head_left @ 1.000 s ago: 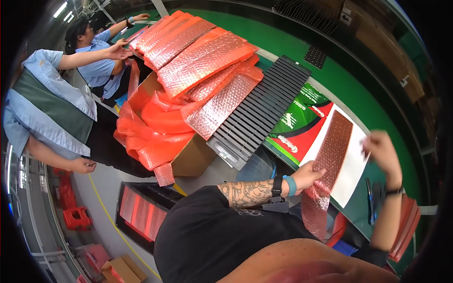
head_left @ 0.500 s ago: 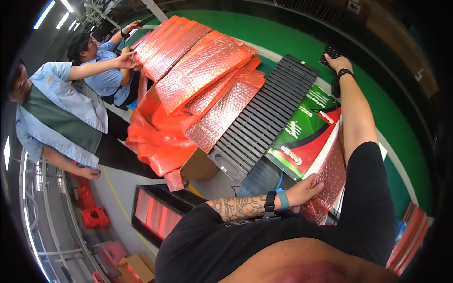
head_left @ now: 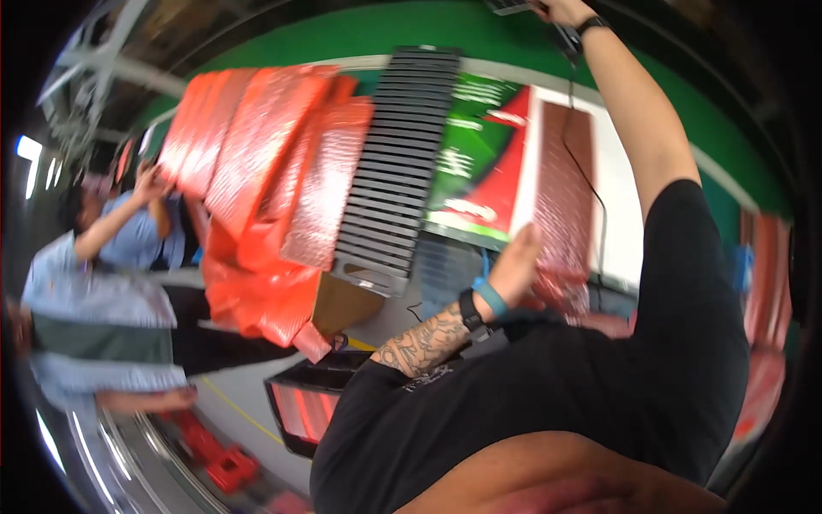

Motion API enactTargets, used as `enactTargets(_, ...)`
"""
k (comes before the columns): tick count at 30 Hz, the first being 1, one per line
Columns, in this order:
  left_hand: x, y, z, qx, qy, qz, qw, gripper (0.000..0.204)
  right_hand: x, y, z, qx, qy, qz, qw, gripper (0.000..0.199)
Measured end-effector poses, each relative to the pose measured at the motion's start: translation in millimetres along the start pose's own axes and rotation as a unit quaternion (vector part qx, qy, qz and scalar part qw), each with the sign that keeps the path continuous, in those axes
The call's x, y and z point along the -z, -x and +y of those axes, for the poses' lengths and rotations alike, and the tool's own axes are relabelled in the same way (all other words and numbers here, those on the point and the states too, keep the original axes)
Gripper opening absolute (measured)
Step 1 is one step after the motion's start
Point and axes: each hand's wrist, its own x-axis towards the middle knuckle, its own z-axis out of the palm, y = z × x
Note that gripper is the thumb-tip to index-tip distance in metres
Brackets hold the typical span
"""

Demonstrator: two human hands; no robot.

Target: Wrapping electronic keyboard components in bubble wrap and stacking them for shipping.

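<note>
My left hand (head_left: 512, 270), somewhat blurred, grips the lower left edge of a reddish bubble-wrap pouch (head_left: 565, 188). Its upper part lies over a white sheet or board (head_left: 618, 188); the lower end looks crumpled. At the top edge of the picture, my right hand (head_left: 563, 10) is stretched far over the green surface, closed on a dark flat piece (head_left: 509, 7) that the picture partly cuts off. By my right wrist hangs a small black device (head_left: 562, 38), and a thin black cable (head_left: 589, 176) runs down across the pouch.
Left of the pouch lie a green-and-red printed sheet or box (head_left: 475, 154) and a black slotted rack (head_left: 396, 154). Beyond stand overlapping red bubble-wrap pouches (head_left: 265, 137) by a cardboard box (head_left: 342, 304). Two people in light blue shirts (head_left: 103, 283) are at far left. A black crate (head_left: 300, 411) stands below.
My right hand has reached farther out with the dark piece. My left hand and the pouch have come up, the pouch straighter over the white sheet. The whole view has turned.
</note>
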Motion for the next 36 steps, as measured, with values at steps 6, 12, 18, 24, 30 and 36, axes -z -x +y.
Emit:
enactTargets(6,-5,4,23,-0.019,0.036,-0.023,0.999,0.054,-104,293,-14,0.094,-0.024,0.160,0.982,0.007)
enactTargets(12,-18,5,16,0.005,0.189,-0.062,0.980,0.049,-106,396,125,0.126,0.015,0.202,0.971,0.027)
enactTargets(18,-30,21,17,0.021,0.250,-0.054,0.967,0.046,-141,412,187,0.137,-0.022,0.223,0.965,0.043)
enactTargets(24,-31,23,6,0.006,0.262,-0.037,0.964,0.044,-139,378,192,0.120,0.136,0.262,0.948,0.056)
enactTargets(30,-35,24,1,-0.018,0.265,0.004,0.964,0.043,-149,385,194,0.111,0.306,0.313,0.892,0.061)
enactTargets(36,-35,25,0,-0.018,0.279,0.002,0.960,0.043,-141,381,210,0.169,0.410,0.341,0.829,0.063)
